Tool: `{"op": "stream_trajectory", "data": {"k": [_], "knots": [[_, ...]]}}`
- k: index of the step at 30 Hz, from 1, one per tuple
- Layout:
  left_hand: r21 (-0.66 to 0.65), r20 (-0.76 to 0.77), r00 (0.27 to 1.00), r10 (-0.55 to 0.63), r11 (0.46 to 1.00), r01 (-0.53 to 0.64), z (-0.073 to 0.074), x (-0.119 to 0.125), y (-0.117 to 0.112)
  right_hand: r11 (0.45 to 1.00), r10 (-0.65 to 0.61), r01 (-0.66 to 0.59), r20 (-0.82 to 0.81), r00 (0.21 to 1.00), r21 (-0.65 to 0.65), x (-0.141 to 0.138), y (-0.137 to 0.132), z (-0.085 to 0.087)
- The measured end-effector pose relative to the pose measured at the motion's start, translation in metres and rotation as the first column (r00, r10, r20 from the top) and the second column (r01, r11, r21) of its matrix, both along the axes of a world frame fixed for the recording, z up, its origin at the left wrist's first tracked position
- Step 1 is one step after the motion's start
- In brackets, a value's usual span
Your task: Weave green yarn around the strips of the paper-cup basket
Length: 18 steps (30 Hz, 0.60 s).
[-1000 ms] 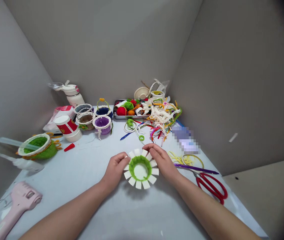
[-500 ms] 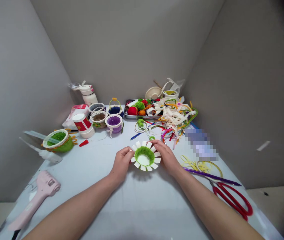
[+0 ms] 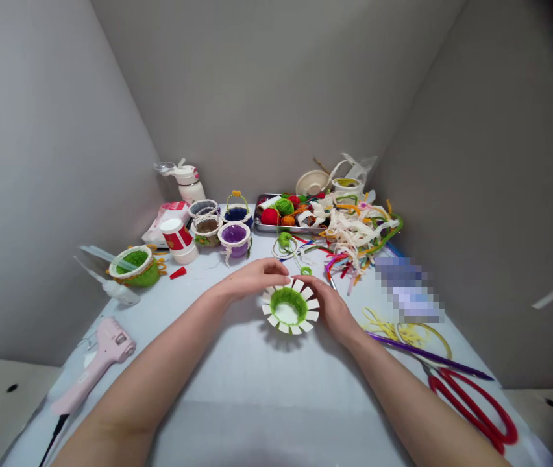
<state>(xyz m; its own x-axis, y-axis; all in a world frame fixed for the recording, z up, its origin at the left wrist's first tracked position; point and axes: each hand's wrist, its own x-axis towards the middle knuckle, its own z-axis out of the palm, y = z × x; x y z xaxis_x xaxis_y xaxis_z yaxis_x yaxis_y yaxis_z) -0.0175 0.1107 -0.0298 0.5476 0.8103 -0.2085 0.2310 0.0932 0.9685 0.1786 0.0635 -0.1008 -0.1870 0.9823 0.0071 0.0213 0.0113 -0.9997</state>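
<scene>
A paper cup [image 3: 288, 313] faces me with its mouth up. Its rim is cut into white tabs that flare outward like petals, and green yarn covers its inner wall. My right hand [image 3: 330, 308] curls round the cup's right side, fingertips behind the back tabs. At the back left rim, my left hand [image 3: 259, 277] has its fingers bent over the tabs, thumb and fingertips close together. The cup's outer side is hidden. Just beyond the hands lie a small green yarn loop [image 3: 306, 270] and a green yarn bundle [image 3: 285, 240].
Several small yarn baskets [image 3: 235, 240] stand at the back left beside a red-and-white tub [image 3: 177, 235]. A tray of yarn balls [image 3: 276, 228] and tangled strips [image 3: 354, 227] lie behind. A pink glue gun [image 3: 96, 363] is left; red-handled scissors [image 3: 476, 402] and a purple stick [image 3: 432, 357] are right.
My left hand has moved from the cup's left side to its back left rim. The right hand stays at the right side. The whole view has shifted slightly.
</scene>
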Motion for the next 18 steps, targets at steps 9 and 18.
{"op": "stream_trajectory", "data": {"k": [9,18], "knots": [[-0.062,0.086,0.984,-0.154,0.985,0.16,-0.014,-0.01,-0.003,0.995,0.095,-0.094,0.012,0.995,-0.021,0.001,-0.008,0.012],[-0.059,0.079,0.987,-0.143,0.987,0.148,-0.019,-0.013,-0.006,0.991,0.133,-0.136,0.246,0.96,-0.004,0.005,-0.009,0.017]]}}
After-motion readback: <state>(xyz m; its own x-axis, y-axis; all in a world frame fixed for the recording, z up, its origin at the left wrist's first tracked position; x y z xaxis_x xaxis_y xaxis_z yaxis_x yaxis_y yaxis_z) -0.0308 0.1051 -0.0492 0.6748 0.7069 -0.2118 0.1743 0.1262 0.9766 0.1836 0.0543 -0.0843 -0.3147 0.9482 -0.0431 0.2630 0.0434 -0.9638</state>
